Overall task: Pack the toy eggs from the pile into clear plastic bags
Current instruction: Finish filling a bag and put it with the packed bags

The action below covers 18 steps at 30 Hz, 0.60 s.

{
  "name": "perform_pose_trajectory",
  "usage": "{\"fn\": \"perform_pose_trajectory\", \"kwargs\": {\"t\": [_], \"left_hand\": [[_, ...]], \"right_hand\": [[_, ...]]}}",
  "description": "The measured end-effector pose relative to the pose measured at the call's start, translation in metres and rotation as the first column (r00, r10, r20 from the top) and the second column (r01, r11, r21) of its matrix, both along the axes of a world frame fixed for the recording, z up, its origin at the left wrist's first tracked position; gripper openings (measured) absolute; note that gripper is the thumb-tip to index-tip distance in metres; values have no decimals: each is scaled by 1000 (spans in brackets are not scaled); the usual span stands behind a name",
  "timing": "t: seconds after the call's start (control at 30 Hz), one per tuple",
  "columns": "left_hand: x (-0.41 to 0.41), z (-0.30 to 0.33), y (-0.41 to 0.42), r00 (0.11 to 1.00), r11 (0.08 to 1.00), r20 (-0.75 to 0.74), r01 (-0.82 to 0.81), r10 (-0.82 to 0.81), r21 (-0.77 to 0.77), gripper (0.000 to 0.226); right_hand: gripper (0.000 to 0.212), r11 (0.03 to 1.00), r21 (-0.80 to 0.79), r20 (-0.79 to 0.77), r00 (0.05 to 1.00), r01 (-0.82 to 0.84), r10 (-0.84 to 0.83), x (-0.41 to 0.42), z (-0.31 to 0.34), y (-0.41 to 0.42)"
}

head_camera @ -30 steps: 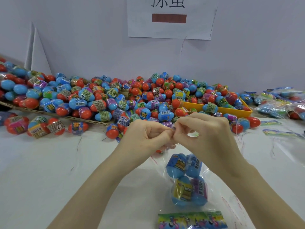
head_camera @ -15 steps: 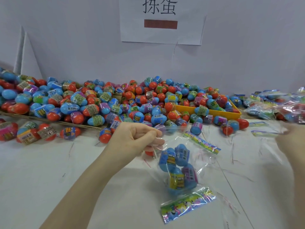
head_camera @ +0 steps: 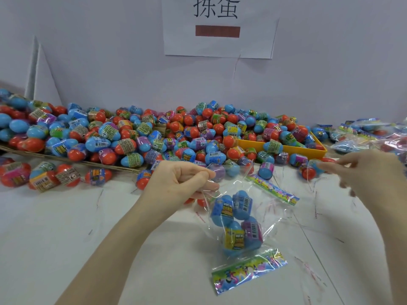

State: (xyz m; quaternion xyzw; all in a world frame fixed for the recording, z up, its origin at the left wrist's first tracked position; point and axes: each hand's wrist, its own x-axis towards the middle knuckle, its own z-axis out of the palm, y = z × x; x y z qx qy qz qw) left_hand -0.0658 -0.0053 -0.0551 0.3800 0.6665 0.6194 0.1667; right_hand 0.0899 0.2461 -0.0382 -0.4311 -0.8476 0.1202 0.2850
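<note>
Head view: right hand (head_camera: 372, 172), joined to the left at the bag mouth a second ago, is now sitting well off to the right, blurred, fingers loosely spread; can't tell if holding anything. Left hand (head_camera: 180, 181) is still pinching the clear bag (head_camera: 237, 221) top, four toy eggs (head_camera: 236, 223) hanging inside above its printed strip (head_camera: 248, 270). Egg pile (head_camera: 154, 137) is spilling along the wall behind; yellow tray (head_camera: 286, 148) is holding more eggs. Filled bags (head_camera: 361, 133) are lying far right.

A white paper sign (head_camera: 220, 27) with black characters and a brown bar hangs on the grey wall (head_camera: 110, 62). A yellow tray (head_camera: 317, 148) sits on the white table (head_camera: 66, 227).
</note>
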Motion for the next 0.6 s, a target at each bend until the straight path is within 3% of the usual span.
{"fn": "perform_pose_trajectory", "kwargs": {"t": [0.1,0.13,0.2,0.27,0.3,0.37,0.4,0.43,0.47,0.5,0.53,0.57,0.6], "left_hand": [[0,0,0,1000,1000,6,-5,5,2,27],[0,-1,-1,1000,1000,11,-7,6,4,28],[-1,-1,-1,1000,1000,9,-8,8,3,28],[-1,0,-1,1000,1000,0,-6,6,1,27],[-1,0,-1,1000,1000,-4,-6,6,0,26],[-1,0,-1,1000,1000,-10,-8,8,-3,26],[-1,0,-1,1000,1000,-13,-9,9,-1,26],[-1,0,-1,1000,1000,-14,-8,8,0,26],[0,1,-1,1000,1000,-13,-7,7,1,27],[0,1,-1,1000,1000,-11,-7,7,2,27],[0,1,-1,1000,1000,-10,-8,8,5,27],[-1,0,-1,1000,1000,-10,-8,8,6,27],[-1,1,-1,1000,1000,-9,-6,7,3,27]], "right_hand": [[56,961,251,-66,993,113,-99,-1,1,-8],[55,941,317,-73,992,118,-100,-1,0,-7],[32,919,376,-34,993,121,-116,-6,-3,-7],[93,962,260,153,981,79,-122,-9,-7,-1],[107,981,191,178,981,40,-75,-9,-6,-3],[99,977,-42,-35,978,-208,207,-7,-2,-1],[87,935,-31,-117,930,-353,348,-6,1,-8],[75,904,-101,-268,886,-416,378,-7,5,-14],[67,793,-284,-516,783,-539,347,-6,2,-12],[61,737,-383,-683,708,-556,179,-9,1,-12],[52,759,-474,-680,733,-446,6,-13,4,-12],[44,899,-407,-559,823,-161,-106,-16,-3,-17],[41,929,-350,-572,813,-122,-109,-15,-1,-15]]}}
